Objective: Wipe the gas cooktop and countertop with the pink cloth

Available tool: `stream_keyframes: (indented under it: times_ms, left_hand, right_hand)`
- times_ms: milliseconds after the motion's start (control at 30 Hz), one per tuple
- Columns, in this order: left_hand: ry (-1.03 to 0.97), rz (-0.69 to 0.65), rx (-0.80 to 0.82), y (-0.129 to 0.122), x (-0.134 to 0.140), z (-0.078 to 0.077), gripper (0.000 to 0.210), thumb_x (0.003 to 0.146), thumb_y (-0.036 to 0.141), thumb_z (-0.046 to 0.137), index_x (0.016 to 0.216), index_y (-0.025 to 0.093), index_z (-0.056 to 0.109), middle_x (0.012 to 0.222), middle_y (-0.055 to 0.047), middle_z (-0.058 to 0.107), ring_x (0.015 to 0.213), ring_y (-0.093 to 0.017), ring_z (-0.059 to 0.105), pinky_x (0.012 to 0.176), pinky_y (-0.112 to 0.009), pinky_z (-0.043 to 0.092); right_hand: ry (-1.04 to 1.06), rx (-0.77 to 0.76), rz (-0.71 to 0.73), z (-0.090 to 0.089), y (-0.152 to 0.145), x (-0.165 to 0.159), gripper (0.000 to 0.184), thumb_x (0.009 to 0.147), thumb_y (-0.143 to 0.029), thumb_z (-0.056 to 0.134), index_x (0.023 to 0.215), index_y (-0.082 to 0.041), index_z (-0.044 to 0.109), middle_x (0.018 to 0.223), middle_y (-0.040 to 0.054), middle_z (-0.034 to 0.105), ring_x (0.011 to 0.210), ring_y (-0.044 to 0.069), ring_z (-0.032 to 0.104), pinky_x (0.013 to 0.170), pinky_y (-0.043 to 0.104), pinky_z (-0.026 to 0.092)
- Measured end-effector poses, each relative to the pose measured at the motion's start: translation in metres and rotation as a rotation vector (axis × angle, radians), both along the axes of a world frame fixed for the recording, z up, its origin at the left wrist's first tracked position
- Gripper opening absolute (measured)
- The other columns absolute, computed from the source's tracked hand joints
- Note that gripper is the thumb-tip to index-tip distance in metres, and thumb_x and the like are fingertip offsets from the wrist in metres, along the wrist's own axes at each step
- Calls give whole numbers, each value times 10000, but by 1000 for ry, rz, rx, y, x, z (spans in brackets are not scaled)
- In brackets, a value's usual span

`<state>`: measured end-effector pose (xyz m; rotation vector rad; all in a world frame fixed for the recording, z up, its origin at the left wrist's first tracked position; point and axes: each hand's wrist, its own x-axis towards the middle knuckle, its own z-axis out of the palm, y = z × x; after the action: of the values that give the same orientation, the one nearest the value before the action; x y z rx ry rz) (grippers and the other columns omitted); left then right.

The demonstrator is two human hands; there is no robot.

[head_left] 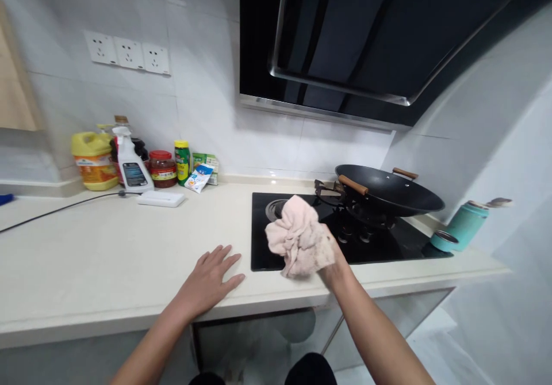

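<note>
A crumpled pale pink cloth with greyish stains is held by my right hand, over the front left part of the black glass gas stove. The cloth covers most of that hand's fingers. Flat on the pale countertop, just left of the stove, rests my left hand, its fingers spread and nothing in it. Behind the cloth a round burner shows in part.
A black wok with wooden handles sits on the stove's right side. Beyond it stand a teal container and its lid. Along the wall at left are a spray bottle, a yellow jug and jars. A range hood overhangs.
</note>
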<state>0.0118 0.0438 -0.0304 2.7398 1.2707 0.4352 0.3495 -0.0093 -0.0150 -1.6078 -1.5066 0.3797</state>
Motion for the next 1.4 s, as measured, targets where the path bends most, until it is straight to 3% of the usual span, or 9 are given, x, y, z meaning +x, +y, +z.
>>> stream_keyframes:
  times_ms: [167,300,500,667,833,1000,1133,1267,1400]
  left_hand:
    - [-1,-11,10,1,-1,-2,647,958,678,430,1460,290,558,1618,-92,401,1509,-342,321,1200,-543,274]
    - [10,-6,1,0,-1,0,656,957,681,431,1467,287,550,1622,-91,393,1518,-340,302,1203,-542,267]
    - [-18,-19,45,4,-2,-7,658,951,693,427,1460,297,559,1611,-86,418,1502,-339,338,1195,-527,282]
    - [-33,-20,62,8,-4,-14,647,956,696,411,1457,314,560,1605,-80,429,1494,-333,352,1190,-519,281]
    - [-25,-20,36,4,-2,-9,660,952,702,413,1456,304,562,1616,-89,408,1506,-339,329,1197,-533,269]
    - [-4,0,1,0,0,-1,678,947,708,413,1465,294,553,1621,-87,397,1517,-340,306,1201,-536,263]
    - [0,1,5,0,-1,-3,675,948,709,407,1467,301,550,1624,-83,392,1511,-339,319,1203,-530,264]
    - [13,7,24,1,-1,-3,654,951,691,424,1465,308,551,1620,-80,399,1511,-331,323,1204,-529,267]
    - [36,13,7,-1,0,2,650,953,675,440,1476,302,540,1627,-69,386,1519,-322,307,1217,-518,256]
  right_hand:
    - [-16,-7,42,3,-8,41,312,838,-454,539,933,-200,693,1042,71,663,1009,223,621,952,371,477]
    - [-97,10,-77,21,-29,71,317,857,-369,525,1087,-210,675,1149,82,653,1029,204,629,985,380,471]
    - [-299,-95,-301,45,-31,40,471,958,-579,430,1199,-222,622,1182,107,672,1060,268,634,928,412,465]
    - [-261,-286,-243,28,-55,29,612,906,-696,474,1266,-213,583,1121,128,677,959,284,651,880,445,478]
    - [-322,-110,54,8,-97,28,1107,706,-679,759,1602,-330,213,1645,126,207,1454,320,344,1132,466,376]
    - [-524,-322,135,27,-78,12,1037,706,-728,742,1581,-439,265,1713,40,-53,1557,383,-6,1210,606,106]
    - [-501,-409,248,41,-38,-19,947,801,-757,633,1592,-459,208,1711,59,62,1540,427,60,1164,653,146]
    - [-577,-338,194,30,-8,-59,684,873,-700,585,1495,-457,438,1634,71,311,1487,488,125,1104,701,150]
    - [-645,-189,150,17,5,-58,406,986,-514,474,1339,-368,611,1430,71,535,1343,364,367,1069,551,287]
